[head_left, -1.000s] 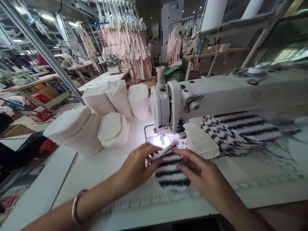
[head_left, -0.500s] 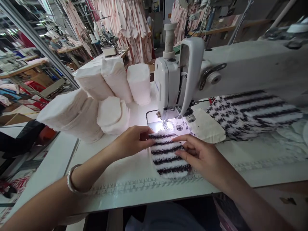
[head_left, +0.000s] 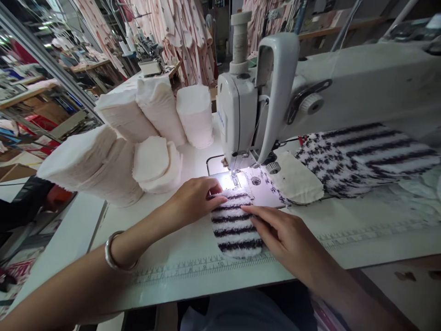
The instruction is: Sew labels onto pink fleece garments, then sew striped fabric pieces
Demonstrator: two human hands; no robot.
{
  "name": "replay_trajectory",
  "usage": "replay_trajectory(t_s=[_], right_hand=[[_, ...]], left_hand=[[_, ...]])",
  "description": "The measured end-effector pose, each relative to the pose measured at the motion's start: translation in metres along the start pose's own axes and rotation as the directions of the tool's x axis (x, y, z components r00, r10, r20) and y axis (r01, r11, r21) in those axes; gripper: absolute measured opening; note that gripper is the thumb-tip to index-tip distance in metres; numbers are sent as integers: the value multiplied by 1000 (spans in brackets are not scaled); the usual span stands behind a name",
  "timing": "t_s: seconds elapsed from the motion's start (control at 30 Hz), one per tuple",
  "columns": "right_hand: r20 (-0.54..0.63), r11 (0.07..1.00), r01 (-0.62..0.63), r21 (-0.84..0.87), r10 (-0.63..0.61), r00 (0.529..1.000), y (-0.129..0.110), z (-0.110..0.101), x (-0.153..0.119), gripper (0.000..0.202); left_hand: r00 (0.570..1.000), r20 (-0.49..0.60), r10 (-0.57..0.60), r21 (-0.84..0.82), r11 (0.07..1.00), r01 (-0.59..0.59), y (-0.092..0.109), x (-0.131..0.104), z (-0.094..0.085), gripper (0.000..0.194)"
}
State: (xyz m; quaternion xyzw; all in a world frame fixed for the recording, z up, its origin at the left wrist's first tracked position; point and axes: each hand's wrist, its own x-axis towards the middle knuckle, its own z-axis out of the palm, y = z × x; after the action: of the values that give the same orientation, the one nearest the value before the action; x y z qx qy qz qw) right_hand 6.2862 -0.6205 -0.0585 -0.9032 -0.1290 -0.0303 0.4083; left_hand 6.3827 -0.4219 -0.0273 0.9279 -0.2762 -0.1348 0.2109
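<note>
Striped piece (head_left: 236,225): fuzzy, black-and-white bands, rounded near end; flat on white table (head_left: 165,248), just near of lit needle area. Left hand (head_left: 198,197) pinches its far-left corner, thumb and fingers nearly closed; right hand (head_left: 284,232), loosely curled, fingertips touching right edge.

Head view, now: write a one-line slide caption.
Left hand and right hand on striped fabric just before the lit needle area of a sewing machine.

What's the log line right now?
left hand: pinching rounded fluffy black-white striped cloth | right hand: touching cloth | cloth: before white metal sewing machine
</note>
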Motion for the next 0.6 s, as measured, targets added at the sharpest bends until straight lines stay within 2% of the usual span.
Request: replay_trajectory(t_s=[0.17, 0.37, 0.5, 0.6], right_hand=[[-111, 995, 89, -42, -93, 990, -6, 5, -7, 33], [-145, 942, 120, -313, -172, 974, -5, 26, -7, 35], [-163, 920, 140, -366, -211, 964, -2, 32, -5, 38], [-127, 918, 178, -354, -236, 963, -3, 32, -7, 46]], left_hand=[[993, 110, -47, -63, 997, 54, 5, 4, -11, 18], [971, 214, -102, -150, 979, 136, -5, 7, -10, 20], [969, 218, -117, -161, 975, 154, -7, 9, -8, 28], [968, 209, -140, -161, 971, 175, -6, 9, -11, 30]])
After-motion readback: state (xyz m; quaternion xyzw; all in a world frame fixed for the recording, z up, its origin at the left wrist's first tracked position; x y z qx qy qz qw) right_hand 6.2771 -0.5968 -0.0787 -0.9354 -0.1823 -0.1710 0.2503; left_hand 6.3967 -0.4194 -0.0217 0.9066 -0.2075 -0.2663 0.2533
